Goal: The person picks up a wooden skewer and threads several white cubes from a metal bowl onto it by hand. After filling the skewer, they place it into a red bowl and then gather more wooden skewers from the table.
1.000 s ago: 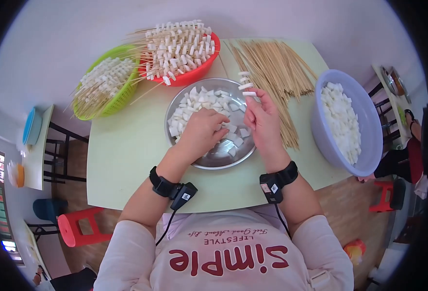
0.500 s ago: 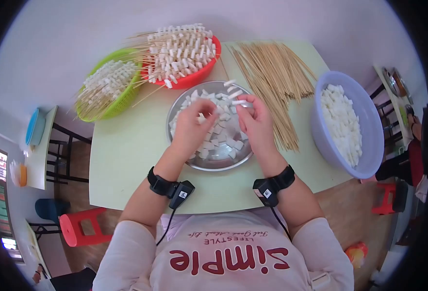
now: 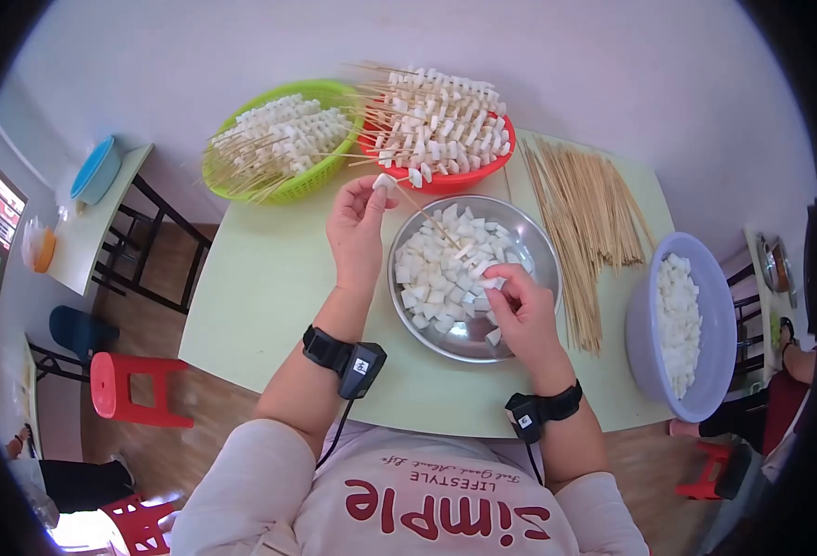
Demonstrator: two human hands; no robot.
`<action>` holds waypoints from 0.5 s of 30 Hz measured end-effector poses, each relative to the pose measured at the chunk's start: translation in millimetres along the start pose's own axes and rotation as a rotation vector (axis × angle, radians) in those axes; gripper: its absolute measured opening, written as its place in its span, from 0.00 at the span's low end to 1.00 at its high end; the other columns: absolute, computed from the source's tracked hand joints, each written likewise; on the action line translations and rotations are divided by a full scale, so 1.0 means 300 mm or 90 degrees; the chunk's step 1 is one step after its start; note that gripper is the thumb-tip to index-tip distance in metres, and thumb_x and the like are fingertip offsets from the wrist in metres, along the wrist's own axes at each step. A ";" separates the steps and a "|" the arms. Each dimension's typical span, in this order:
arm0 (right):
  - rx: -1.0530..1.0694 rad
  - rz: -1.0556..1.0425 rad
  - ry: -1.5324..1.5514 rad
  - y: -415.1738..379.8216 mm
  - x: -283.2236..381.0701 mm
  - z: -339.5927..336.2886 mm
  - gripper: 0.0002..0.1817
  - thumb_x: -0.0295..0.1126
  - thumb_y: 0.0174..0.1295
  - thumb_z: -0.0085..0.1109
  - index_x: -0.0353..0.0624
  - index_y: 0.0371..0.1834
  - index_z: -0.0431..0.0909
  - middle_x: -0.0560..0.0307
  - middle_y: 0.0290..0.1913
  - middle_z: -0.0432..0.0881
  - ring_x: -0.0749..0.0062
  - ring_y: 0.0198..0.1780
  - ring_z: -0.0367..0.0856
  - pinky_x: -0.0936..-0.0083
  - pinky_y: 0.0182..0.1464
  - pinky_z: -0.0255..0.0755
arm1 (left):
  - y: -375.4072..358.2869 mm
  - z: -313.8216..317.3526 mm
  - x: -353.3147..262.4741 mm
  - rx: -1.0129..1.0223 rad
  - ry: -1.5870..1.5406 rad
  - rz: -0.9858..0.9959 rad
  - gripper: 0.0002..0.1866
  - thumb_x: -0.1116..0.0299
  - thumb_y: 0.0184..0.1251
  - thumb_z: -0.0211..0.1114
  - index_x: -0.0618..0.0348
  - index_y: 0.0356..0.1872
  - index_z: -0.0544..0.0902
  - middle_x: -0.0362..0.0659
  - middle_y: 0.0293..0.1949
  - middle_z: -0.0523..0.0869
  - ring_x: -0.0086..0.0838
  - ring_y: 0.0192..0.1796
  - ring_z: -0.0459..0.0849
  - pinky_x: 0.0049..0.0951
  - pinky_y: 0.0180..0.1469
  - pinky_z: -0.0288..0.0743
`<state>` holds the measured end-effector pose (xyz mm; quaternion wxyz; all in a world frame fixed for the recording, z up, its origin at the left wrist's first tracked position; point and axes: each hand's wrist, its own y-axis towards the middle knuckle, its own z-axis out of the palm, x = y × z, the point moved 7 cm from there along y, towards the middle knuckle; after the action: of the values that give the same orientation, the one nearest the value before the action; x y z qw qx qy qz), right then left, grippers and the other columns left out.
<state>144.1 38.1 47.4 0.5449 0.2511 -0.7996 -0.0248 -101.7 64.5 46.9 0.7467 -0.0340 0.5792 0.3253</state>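
Observation:
My left hand (image 3: 357, 227) is raised beyond the left rim of a steel bowl (image 3: 475, 352). Its thumb and fingers pinch a white food chunk (image 3: 385, 183). From beside that chunk a thin bamboo skewer (image 3: 433, 222) slants down to my right hand (image 3: 526, 315). Several white pieces (image 3: 469, 257) are threaded close together near the skewer's lower end. My right hand is closed on this loaded end, over the bowl's right half. Loose white chunks (image 3: 436, 278) fill much of the bowl beneath.
Loaded skewers lie in a green basket (image 3: 311, 185) and a red basket (image 3: 496, 165) at the back. Bare bamboo skewers (image 3: 594, 213) are heaped on the right. A lavender tub (image 3: 714, 371) holds more white chunks. Red stools (image 3: 140, 389) and other people stand around.
My hands have moved apart. The left went up and left with a white chunk; the right is lower in the bowl, and the skewer now slants between them. The head view has shifted.

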 end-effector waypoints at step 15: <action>0.023 -0.014 -0.035 0.003 0.014 0.009 0.11 0.22 0.60 0.58 0.43 0.46 0.77 0.56 0.16 0.70 0.74 0.17 0.68 0.77 0.23 0.62 | -0.001 -0.026 -0.040 -0.069 0.061 0.053 0.07 0.74 0.68 0.63 0.65 0.44 0.78 0.36 0.36 0.81 0.17 0.36 0.77 0.16 0.40 0.71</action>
<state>140.1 36.2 50.2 0.5177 0.2687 -0.8119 -0.0236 -109.5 55.4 54.9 0.7009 -0.0658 0.5966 0.3853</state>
